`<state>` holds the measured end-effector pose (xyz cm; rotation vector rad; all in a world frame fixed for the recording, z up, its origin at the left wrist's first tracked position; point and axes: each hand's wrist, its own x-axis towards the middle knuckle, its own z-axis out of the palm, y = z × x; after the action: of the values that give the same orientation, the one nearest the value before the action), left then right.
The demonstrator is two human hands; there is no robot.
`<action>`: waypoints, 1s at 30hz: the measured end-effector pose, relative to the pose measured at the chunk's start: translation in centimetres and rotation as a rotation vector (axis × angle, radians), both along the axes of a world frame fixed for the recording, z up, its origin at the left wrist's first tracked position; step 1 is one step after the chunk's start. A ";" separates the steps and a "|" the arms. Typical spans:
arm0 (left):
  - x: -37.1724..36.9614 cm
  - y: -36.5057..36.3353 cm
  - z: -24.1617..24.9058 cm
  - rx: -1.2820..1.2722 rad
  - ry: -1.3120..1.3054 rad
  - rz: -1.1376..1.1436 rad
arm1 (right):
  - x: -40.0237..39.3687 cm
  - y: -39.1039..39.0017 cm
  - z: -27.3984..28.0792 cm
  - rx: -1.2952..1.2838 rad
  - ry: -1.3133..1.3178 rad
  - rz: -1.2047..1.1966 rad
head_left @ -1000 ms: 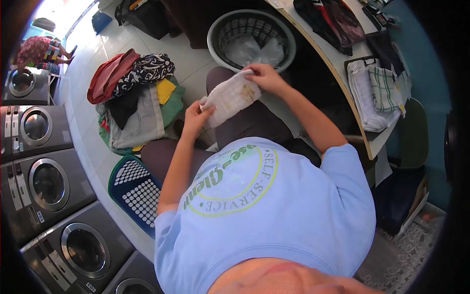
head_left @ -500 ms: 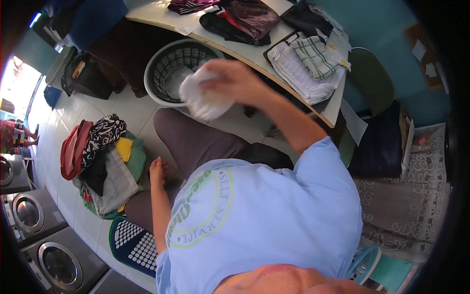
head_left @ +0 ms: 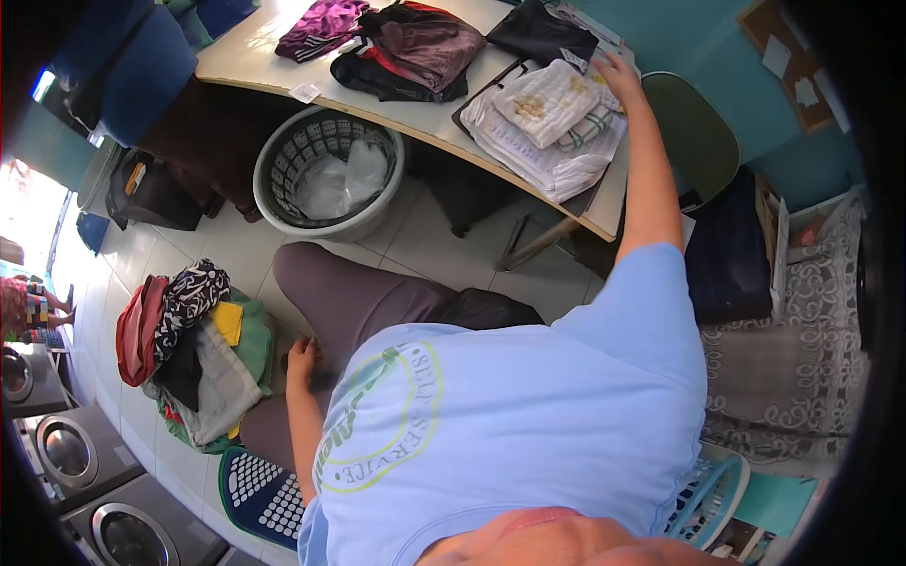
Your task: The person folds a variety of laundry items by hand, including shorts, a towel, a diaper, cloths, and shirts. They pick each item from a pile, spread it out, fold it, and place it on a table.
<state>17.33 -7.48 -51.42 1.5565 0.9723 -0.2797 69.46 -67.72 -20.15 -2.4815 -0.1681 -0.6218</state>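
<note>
My right hand (head_left: 618,80) is at the right end of the table, fingers stretched out beside a pile of folded cloths and holding nothing that I can see. On top of that pile lies a folded white cloth (head_left: 545,102) with yellow-brown marks. Beneath it are a green-and-white checked towel (head_left: 587,129) and folded white cloths (head_left: 557,174). Low beside my left leg, my left hand (head_left: 302,360) hangs with loosely bent fingers and nothing visible in it. It is nearest to a heap of clothes (head_left: 212,363) on my left.
The table (head_left: 396,106) also bears dark and purple garments (head_left: 415,52). A grey laundry basket (head_left: 377,208) with clear plastic stands below its front edge. Front-loading machines (head_left: 123,538) line the lower left. A green chair (head_left: 694,132) is right. Another person (head_left: 132,85) stands upper left.
My right hand has moved right and away from me, from above the basket to the pile. The white cloth it held now lies on the checked towel. My left hand stays low beside my leg.
</note>
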 end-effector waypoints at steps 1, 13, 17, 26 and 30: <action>0.0 0.1 -0.5 0.011 0.002 -0.003 | -0.6 -1.0 0.2 -0.046 0.099 -0.406; -0.1 -0.1 -0.6 0.105 0.144 -0.108 | 4.5 -11.6 -8.5 0.118 0.662 -0.676; -0.3 -0.1 -0.7 0.125 0.083 -0.124 | 1.7 -9.6 -3.9 0.243 0.408 -0.658; 0.1 -0.4 0.1 0.122 0.106 -0.137 | 0.9 -1.6 8.4 0.600 -0.472 0.267; -0.4 -0.2 -0.5 0.132 0.096 -0.151 | -9.7 8.4 17.5 0.572 -0.348 0.171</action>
<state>16.95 -7.72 -51.90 1.7539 0.9652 -0.4063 59.73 -59.33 -2.68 -1.7813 -0.2865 -0.8821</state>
